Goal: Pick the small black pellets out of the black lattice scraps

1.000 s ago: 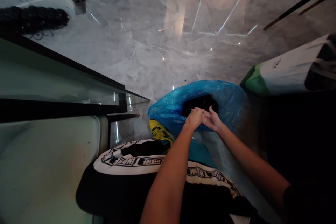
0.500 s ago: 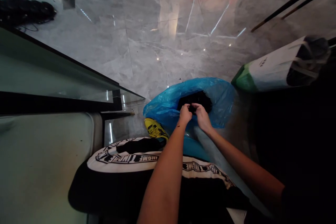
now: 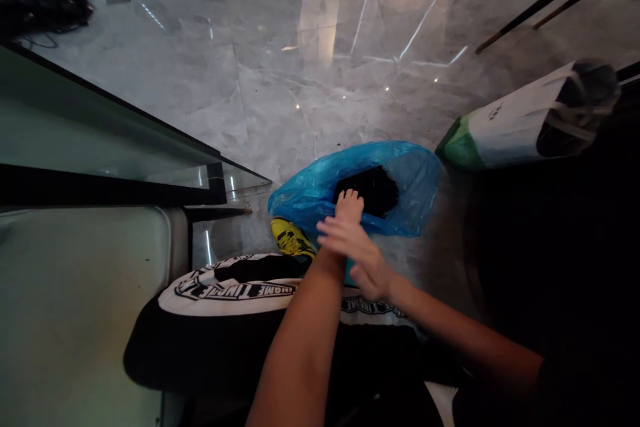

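A blue plastic bag (image 3: 310,177) lies on the floor with its mouth spread wide. Dark black material (image 3: 380,190) fills part of it; its kind is too dark to make out. My left hand (image 3: 350,205) is over the near rim of the bag, next to the black material, with its fingers apart and nothing visible in them. Crossing over my left wrist is my right hand (image 3: 355,253), its fingers stretched out, slightly blurred and empty. Whether it touches the wrist, I cannot tell.
A yellow shoe (image 3: 290,237) is just left of the bag. To the right lies a white and green carrier bag (image 3: 510,123). A glass panel (image 3: 110,127) and a pale seat (image 3: 85,293) are at the left. Thin dark poles (image 3: 550,3) stand at the upper right.
My right hand has left the black material and moved back over my left wrist. My left hand's fingers have spread from a pinch. The view has shifted slightly.
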{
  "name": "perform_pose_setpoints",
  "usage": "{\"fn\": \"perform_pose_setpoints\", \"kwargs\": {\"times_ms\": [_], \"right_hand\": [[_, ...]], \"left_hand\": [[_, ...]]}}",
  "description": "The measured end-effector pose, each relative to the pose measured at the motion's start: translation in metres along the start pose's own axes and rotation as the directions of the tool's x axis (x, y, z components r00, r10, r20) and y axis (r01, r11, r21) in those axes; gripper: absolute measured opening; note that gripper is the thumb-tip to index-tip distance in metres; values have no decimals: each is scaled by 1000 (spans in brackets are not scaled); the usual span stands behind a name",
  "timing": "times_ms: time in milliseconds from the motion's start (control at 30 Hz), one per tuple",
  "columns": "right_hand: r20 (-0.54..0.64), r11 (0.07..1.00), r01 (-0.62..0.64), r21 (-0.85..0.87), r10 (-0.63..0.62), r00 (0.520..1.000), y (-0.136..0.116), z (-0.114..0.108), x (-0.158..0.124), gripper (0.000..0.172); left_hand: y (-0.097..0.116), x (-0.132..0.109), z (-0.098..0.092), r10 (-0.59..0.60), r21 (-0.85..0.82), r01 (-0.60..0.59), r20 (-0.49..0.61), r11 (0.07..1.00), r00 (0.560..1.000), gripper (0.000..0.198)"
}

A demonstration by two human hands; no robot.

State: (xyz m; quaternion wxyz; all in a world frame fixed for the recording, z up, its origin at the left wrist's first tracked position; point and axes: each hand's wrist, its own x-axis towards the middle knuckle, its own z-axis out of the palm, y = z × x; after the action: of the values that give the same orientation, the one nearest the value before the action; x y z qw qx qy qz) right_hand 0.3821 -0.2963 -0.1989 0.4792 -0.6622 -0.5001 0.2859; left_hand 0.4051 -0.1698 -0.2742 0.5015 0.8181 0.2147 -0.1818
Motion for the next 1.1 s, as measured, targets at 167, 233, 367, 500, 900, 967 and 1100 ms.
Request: {"fn": "perform_pose_setpoints", "kwargs": {"times_ms": [167,233,367,500,900,967,1100], "right_hand": [[-38,990,-52,-134,48,998,63,-26,12,59],[-194,970,-176,-168,142,971,97,-58,20,47],[-351,952,-255,-172,182,918,81,-69,6,57],[-16,996,32,-81,-33,999,4,3,-13,72],[-196,764,-472,439,595,780,134,-105,24,49],[-183,698,-456,552,635,751,123,-103,15,56],[-131,406,-222,887,681,721,85,-93,3,105]], "left_hand": [[-3,-7,-5,14,293,-12,-4,956,1000,41],[0,-8,-3,35,354,-29,-11,935,999,43],[5,-2,0,96,410,-73,-36,909,995,47],[-3,-3,1,100,414,-79,-30,907,995,50],[63,5,-11,324,65,-325,28,943,946,66],[74,1,-2,390,-68,-385,94,920,916,62],[53,-8,-2,110,-196,-98,50,976,993,65]]}}
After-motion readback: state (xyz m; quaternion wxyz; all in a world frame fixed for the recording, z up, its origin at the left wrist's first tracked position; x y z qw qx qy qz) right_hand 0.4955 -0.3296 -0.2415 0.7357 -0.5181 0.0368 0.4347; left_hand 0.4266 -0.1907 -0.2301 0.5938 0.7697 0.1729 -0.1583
